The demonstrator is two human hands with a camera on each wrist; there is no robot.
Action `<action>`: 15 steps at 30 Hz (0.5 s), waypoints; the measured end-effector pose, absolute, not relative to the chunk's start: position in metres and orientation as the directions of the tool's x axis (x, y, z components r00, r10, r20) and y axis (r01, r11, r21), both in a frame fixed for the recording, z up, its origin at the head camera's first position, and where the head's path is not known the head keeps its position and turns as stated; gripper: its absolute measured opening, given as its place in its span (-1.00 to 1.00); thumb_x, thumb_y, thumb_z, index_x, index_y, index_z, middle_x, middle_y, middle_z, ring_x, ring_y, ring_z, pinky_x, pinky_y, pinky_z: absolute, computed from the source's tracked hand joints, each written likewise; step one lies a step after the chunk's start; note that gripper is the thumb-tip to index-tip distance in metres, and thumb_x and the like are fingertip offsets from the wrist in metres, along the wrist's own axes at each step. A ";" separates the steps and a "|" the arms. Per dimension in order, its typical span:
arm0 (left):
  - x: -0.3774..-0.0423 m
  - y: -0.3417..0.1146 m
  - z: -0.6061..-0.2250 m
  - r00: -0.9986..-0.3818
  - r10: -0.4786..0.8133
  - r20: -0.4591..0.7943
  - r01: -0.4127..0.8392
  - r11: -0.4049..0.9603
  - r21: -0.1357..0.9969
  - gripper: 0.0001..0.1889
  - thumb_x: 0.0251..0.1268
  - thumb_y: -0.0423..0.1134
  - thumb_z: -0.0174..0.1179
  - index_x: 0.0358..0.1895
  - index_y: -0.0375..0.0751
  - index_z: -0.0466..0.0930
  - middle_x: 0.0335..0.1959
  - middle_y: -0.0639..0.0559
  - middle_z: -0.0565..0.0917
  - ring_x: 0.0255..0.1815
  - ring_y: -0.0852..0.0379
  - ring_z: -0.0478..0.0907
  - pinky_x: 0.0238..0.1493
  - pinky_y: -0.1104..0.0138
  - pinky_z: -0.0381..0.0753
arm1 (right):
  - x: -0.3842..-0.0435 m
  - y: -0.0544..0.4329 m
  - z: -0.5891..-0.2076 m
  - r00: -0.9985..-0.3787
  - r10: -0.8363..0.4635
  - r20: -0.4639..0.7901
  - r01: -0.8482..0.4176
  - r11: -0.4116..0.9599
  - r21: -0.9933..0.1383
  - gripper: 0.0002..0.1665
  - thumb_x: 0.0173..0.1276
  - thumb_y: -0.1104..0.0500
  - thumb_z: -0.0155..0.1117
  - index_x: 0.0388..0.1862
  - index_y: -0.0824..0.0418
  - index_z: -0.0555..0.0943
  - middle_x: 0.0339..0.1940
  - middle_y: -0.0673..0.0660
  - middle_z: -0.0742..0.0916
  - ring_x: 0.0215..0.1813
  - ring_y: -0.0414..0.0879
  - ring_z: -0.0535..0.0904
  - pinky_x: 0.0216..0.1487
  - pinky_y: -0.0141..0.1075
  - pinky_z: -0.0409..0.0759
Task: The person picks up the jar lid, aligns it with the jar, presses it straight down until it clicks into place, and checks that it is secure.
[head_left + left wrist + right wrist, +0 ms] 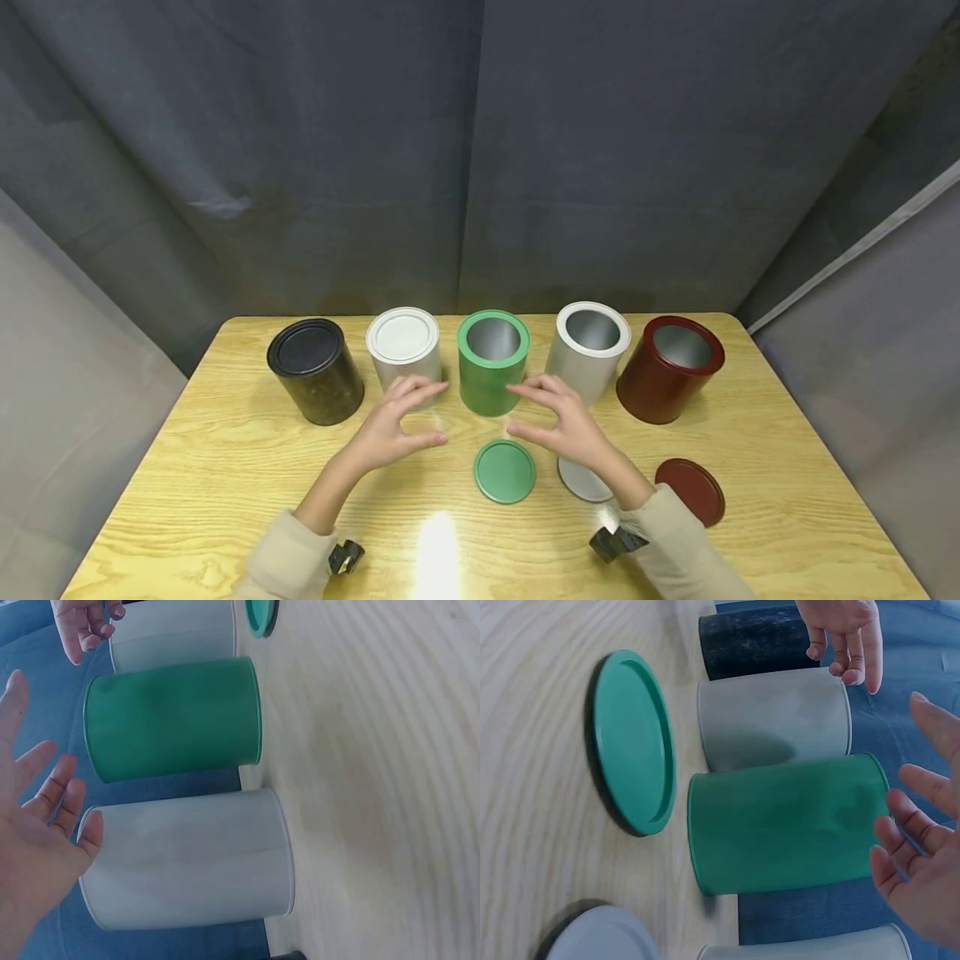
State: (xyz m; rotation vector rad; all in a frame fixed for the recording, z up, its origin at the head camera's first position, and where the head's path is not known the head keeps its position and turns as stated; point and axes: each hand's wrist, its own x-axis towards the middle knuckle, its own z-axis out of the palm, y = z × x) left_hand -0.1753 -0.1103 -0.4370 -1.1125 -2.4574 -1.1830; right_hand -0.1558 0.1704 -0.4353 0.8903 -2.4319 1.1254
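Both hands are raised above the table, palms facing each other with fingers spread and nothing between them. My left hand (393,425) overlaps the front of the closed white can (405,337) in the head view. My right hand (562,421) is before the open white can (581,375). Between the two hands, a little farther back, stands the open green can (491,379), upright with a bare metal inside. The green lid (505,472) lies flat on the table in front of it. A white lid (585,481) is partly hidden under my right wrist.
A black can (318,375) with its lid on stands at the left end of the row. At the right end is an open dark red can (667,375), its red lid (692,492) lying in front. Grey curtains (480,167) hang behind the wooden table (202,500).
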 end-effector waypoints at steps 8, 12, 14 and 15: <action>-0.174 -0.105 -0.448 -0.698 0.571 0.432 0.692 0.382 0.612 -0.31 -0.17 -0.12 0.43 0.14 -0.27 0.45 0.01 -0.04 0.47 0.04 0.03 0.32 0.03 0.10 0.36 | -0.150 0.177 -0.444 -0.747 -0.429 0.507 -0.664 0.493 -0.562 -0.40 -0.08 0.09 0.49 0.00 0.25 0.60 -0.16 0.05 0.58 -0.08 -0.11 0.43 -0.15 -0.25 0.43; -0.174 -0.102 -0.454 -0.697 0.589 0.410 0.686 0.380 0.620 -0.29 -0.17 -0.12 0.43 0.16 -0.26 0.44 0.04 -0.03 0.46 0.06 0.03 0.30 0.05 0.11 0.34 | -0.148 0.182 -0.451 -0.755 -0.446 0.481 -0.656 0.512 -0.555 -0.38 -0.09 0.08 0.50 0.00 0.27 0.60 -0.16 0.07 0.58 -0.09 -0.09 0.45 -0.15 -0.23 0.44; -0.174 -0.101 -0.458 -0.698 0.597 0.394 0.680 0.382 0.625 -0.28 -0.17 -0.11 0.43 0.17 -0.26 0.43 0.05 -0.03 0.45 0.06 0.03 0.29 0.05 0.10 0.34 | -0.147 0.184 -0.455 -0.755 -0.457 0.470 -0.656 0.525 -0.543 -0.36 -0.10 0.06 0.50 0.00 0.28 0.59 -0.16 0.06 0.58 -0.09 -0.08 0.46 -0.14 -0.22 0.44; -0.173 -0.100 -0.459 -0.699 0.601 0.387 0.677 0.382 0.629 -0.28 -0.17 -0.12 0.44 0.17 -0.26 0.43 0.05 -0.04 0.45 0.06 0.03 0.29 0.05 0.09 0.33 | -0.147 0.185 -0.457 -0.754 -0.464 0.466 -0.657 0.527 -0.539 -0.35 -0.10 0.06 0.50 0.01 0.28 0.59 -0.16 0.07 0.58 -0.10 -0.08 0.46 -0.14 -0.21 0.44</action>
